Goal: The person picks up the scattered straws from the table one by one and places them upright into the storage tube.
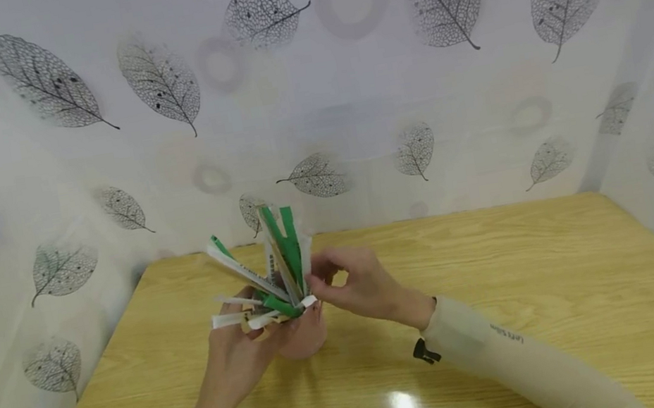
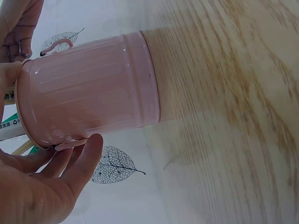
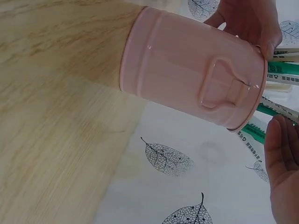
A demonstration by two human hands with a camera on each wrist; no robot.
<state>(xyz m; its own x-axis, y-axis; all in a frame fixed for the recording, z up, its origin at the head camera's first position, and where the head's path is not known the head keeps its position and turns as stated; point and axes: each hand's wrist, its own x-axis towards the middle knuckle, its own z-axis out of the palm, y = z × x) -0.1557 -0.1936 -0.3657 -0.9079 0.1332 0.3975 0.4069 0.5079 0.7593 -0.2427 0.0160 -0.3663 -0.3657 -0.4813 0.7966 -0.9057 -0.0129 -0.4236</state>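
Note:
A pink metal pail (image 2: 88,88) with small side handles stands upright on the table, shown sideways in both wrist views. Out of its mouth fan several long, slim paper-wrapped sticks (image 1: 291,245), green and white with dark print; what the wrappers contain is hidden. My left hand (image 1: 241,353) grips the pail near its rim, with the thumb on one side and fingers by a handle (image 2: 72,143) on the other. Beside the right edge of the bunch is my right hand (image 1: 362,284), thumb and index tips at the sticks; whether they pinch one is unclear.
Under the pail is a wood-grain table (image 1: 503,262), with a light reflection near its front. A pale sheet with leaf prints (image 1: 359,84) hangs behind it and along the sides. Dark clips (image 1: 425,351) show at both sleeve cuffs.

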